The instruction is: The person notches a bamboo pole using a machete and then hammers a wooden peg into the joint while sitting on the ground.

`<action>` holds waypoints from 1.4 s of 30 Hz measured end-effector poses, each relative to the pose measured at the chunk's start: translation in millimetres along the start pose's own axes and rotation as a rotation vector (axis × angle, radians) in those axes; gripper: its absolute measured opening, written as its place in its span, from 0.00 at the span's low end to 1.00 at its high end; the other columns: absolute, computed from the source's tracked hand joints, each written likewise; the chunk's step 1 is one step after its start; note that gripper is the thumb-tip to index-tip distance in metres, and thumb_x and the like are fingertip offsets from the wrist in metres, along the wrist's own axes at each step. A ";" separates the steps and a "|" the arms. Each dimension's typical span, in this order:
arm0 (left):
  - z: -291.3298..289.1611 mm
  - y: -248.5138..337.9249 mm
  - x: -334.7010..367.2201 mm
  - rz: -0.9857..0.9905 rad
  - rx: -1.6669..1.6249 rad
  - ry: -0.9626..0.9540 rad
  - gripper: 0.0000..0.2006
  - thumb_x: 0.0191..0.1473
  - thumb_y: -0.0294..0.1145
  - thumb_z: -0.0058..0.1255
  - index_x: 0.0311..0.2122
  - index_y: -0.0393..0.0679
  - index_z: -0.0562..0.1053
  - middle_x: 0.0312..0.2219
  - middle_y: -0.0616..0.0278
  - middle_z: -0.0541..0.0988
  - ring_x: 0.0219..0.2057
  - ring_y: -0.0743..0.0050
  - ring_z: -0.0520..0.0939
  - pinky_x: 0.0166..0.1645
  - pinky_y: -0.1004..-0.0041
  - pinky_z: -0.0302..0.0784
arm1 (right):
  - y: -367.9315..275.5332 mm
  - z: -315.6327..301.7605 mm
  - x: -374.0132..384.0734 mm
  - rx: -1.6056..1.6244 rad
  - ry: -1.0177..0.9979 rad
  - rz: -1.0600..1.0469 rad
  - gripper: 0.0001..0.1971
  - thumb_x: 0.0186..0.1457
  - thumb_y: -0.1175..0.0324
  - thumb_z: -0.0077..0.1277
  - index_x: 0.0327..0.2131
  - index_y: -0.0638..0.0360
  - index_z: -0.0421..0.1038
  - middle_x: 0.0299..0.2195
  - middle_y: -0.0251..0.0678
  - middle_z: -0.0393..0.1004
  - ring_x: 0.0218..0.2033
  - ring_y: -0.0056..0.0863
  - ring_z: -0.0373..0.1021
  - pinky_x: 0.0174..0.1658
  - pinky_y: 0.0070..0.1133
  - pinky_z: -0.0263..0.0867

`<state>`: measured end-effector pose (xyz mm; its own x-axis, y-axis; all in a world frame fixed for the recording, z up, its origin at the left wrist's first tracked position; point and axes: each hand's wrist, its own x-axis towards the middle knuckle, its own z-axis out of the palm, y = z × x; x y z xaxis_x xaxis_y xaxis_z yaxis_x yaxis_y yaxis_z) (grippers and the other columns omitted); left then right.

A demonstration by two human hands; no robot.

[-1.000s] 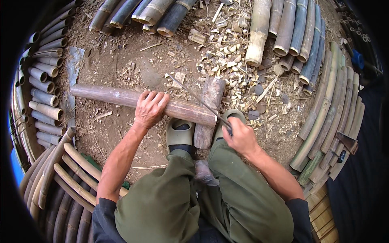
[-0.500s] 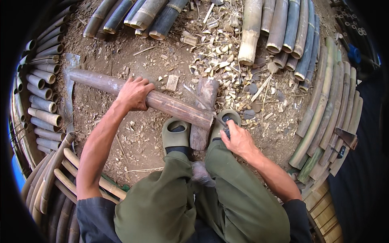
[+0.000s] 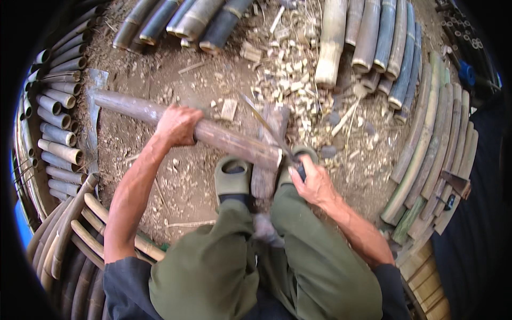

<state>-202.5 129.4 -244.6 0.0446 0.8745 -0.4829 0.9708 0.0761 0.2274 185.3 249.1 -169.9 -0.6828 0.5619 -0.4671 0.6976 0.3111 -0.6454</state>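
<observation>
My left hand point(image 3: 180, 126) is closed over the middle of a brown bamboo pole point(image 3: 234, 140), which slants across in front of my feet. The pole's near right end lies across a short wooden block point(image 3: 264, 183) between my shoes. In my right hand point(image 3: 312, 184) is the dark handle of a machete point(image 3: 265, 124). Its long blade points up and left, close to the pole's right end and over the block. Whether the blade touches the pole I cannot tell.
Pale wood chips point(image 3: 293, 82) lie heaped beyond the block. Cut bamboo poles point(image 3: 368, 37) lie at the far right, with more bamboo point(image 3: 56, 120) stacked along the left. Split bamboo lengths point(image 3: 421, 144) line the right. My clogs point(image 3: 233, 176) stand either side of the block.
The machete blade has turned, showing more of its flat side, and its tip is higher and further left. The bamboo pole and my left hand have shifted only slightly.
</observation>
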 end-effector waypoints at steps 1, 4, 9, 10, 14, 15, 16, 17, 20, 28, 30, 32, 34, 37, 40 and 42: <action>-14.5 6.3 1.1 -0.009 0.040 0.037 0.28 0.30 0.38 0.68 0.43 0.50 0.73 0.35 0.62 0.79 0.42 0.61 0.79 0.53 0.59 0.70 | -19.5 -8.5 -0.5 0.081 0.096 -0.096 0.17 0.59 0.63 0.54 0.44 0.67 0.66 0.27 0.56 0.75 0.27 0.52 0.76 0.29 0.36 0.72; -0.4 9.1 -10.5 0.002 0.084 0.181 0.29 0.30 0.40 0.70 0.43 0.50 0.73 0.35 0.64 0.79 0.42 0.63 0.79 0.53 0.60 0.69 | -36.5 -9.1 -4.9 0.213 0.332 -0.384 0.14 0.57 0.70 0.57 0.42 0.69 0.68 0.27 0.49 0.76 0.25 0.47 0.76 0.28 0.34 0.73; 12.1 5.5 -12.2 0.012 0.068 0.348 0.30 0.31 0.37 0.70 0.45 0.50 0.73 0.34 0.64 0.78 0.42 0.63 0.79 0.55 0.60 0.68 | 13.0 -0.8 7.8 -0.091 -0.112 0.101 0.17 0.60 0.60 0.52 0.42 0.65 0.64 0.25 0.56 0.76 0.27 0.55 0.76 0.30 0.42 0.73; 8.4 14.2 -17.0 0.027 0.096 0.290 0.29 0.32 0.38 0.69 0.44 0.49 0.72 0.35 0.64 0.78 0.42 0.63 0.79 0.54 0.59 0.68 | 4.1 -3.4 -1.3 -0.013 -0.065 0.030 0.17 0.60 0.61 0.53 0.42 0.66 0.65 0.25 0.55 0.76 0.25 0.54 0.76 0.28 0.40 0.73; 13.2 12.0 -19.9 0.013 0.107 0.487 0.22 0.38 0.35 0.64 0.43 0.50 0.72 0.33 0.67 0.77 0.40 0.65 0.79 0.54 0.58 0.68 | -36.2 -12.6 0.1 0.102 0.277 -0.311 0.16 0.59 0.64 0.54 0.42 0.67 0.67 0.27 0.52 0.75 0.24 0.50 0.76 0.26 0.36 0.73; 15.5 13.5 -19.3 0.022 0.108 0.531 0.22 0.39 0.34 0.63 0.43 0.50 0.72 0.33 0.67 0.77 0.39 0.66 0.79 0.54 0.58 0.68 | -24.7 -5.6 -2.0 0.077 0.311 -0.352 0.16 0.59 0.63 0.54 0.42 0.67 0.67 0.27 0.52 0.75 0.24 0.50 0.76 0.26 0.36 0.73; 17.6 15.1 -19.5 0.027 0.111 0.575 0.21 0.40 0.33 0.62 0.43 0.50 0.72 0.33 0.67 0.77 0.39 0.66 0.78 0.54 0.58 0.68 | -9.5 2.5 -3.0 0.052 0.342 -0.399 0.16 0.59 0.63 0.54 0.42 0.67 0.67 0.27 0.52 0.76 0.24 0.50 0.76 0.26 0.36 0.73; 18.3 17.5 -17.5 0.024 0.108 0.610 0.18 0.42 0.32 0.59 0.42 0.50 0.72 0.34 0.67 0.77 0.40 0.67 0.78 0.54 0.58 0.68 | 15.1 10.0 -2.0 -0.219 0.186 -0.229 0.15 0.58 0.65 0.55 0.43 0.66 0.67 0.20 0.48 0.74 0.20 0.46 0.74 0.25 0.32 0.71; 23.8 18.0 -15.7 0.037 0.167 0.687 0.15 0.44 0.31 0.57 0.41 0.50 0.72 0.35 0.67 0.77 0.40 0.67 0.78 0.55 0.58 0.67 | 9.6 -3.8 2.7 -0.067 -0.040 0.020 0.15 0.58 0.65 0.55 0.43 0.64 0.67 0.18 0.48 0.73 0.20 0.48 0.73 0.25 0.34 0.69; 26.1 19.8 -19.5 -0.030 0.151 0.645 0.15 0.47 0.31 0.55 0.43 0.49 0.72 0.40 0.65 0.77 0.46 0.66 0.77 0.59 0.56 0.64 | 30.1 11.1 0.5 -0.264 0.015 -0.058 0.16 0.59 0.64 0.54 0.44 0.65 0.64 0.24 0.55 0.75 0.25 0.54 0.75 0.27 0.37 0.72; 29.4 21.9 -29.7 -0.026 0.219 0.640 0.22 0.44 0.31 0.58 0.47 0.48 0.70 0.42 0.62 0.76 0.49 0.64 0.76 0.61 0.55 0.62 | 29.9 4.7 5.1 -0.166 -0.063 0.050 0.15 0.59 0.62 0.53 0.42 0.63 0.64 0.22 0.56 0.75 0.26 0.58 0.75 0.28 0.41 0.71; 26.0 23.7 -36.9 -0.044 0.202 0.423 0.32 0.39 0.32 0.64 0.53 0.48 0.67 0.46 0.59 0.74 0.53 0.62 0.73 0.64 0.54 0.61 | 24.6 0.3 2.4 -0.079 -0.090 0.062 0.15 0.60 0.62 0.52 0.42 0.62 0.64 0.20 0.54 0.74 0.25 0.58 0.74 0.29 0.41 0.70; -17.7 28.7 -36.1 -0.007 0.150 0.232 0.35 0.37 0.33 0.65 0.55 0.48 0.66 0.47 0.59 0.73 0.54 0.62 0.72 0.64 0.54 0.61 | 24.4 -1.0 -5.8 -0.070 -0.030 0.044 0.16 0.60 0.61 0.52 0.44 0.63 0.66 0.24 0.55 0.75 0.27 0.57 0.74 0.29 0.40 0.69; -32.5 16.9 -11.9 -0.047 0.120 -0.043 0.34 0.31 0.37 0.68 0.50 0.44 0.72 0.45 0.58 0.71 0.53 0.61 0.71 0.62 0.61 0.65 | 7.7 -10.9 -2.5 -0.050 0.008 -0.010 0.16 0.60 0.62 0.53 0.45 0.64 0.66 0.27 0.54 0.75 0.27 0.53 0.75 0.30 0.38 0.71; -29.9 8.9 -5.8 -0.039 0.069 -0.102 0.31 0.30 0.37 0.68 0.46 0.45 0.74 0.43 0.58 0.73 0.49 0.60 0.73 0.59 0.63 0.69 | -31.4 -19.9 -12.2 0.106 0.153 -0.203 0.16 0.60 0.62 0.53 0.44 0.64 0.66 0.28 0.53 0.76 0.26 0.53 0.76 0.29 0.39 0.72; -22.3 3.3 -9.2 -0.016 0.012 -0.074 0.29 0.29 0.36 0.68 0.44 0.45 0.75 0.41 0.58 0.74 0.46 0.58 0.76 0.56 0.62 0.73 | -41.0 -19.8 -17.1 0.195 0.271 -0.361 0.16 0.60 0.61 0.54 0.44 0.64 0.67 0.28 0.52 0.76 0.26 0.52 0.76 0.29 0.38 0.72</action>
<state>-204.9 132.3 -220.5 0.0459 0.8353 -0.5479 0.9744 0.0835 0.2089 172.6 241.9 -123.5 -0.7743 0.6318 -0.0358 0.3557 0.3878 -0.8503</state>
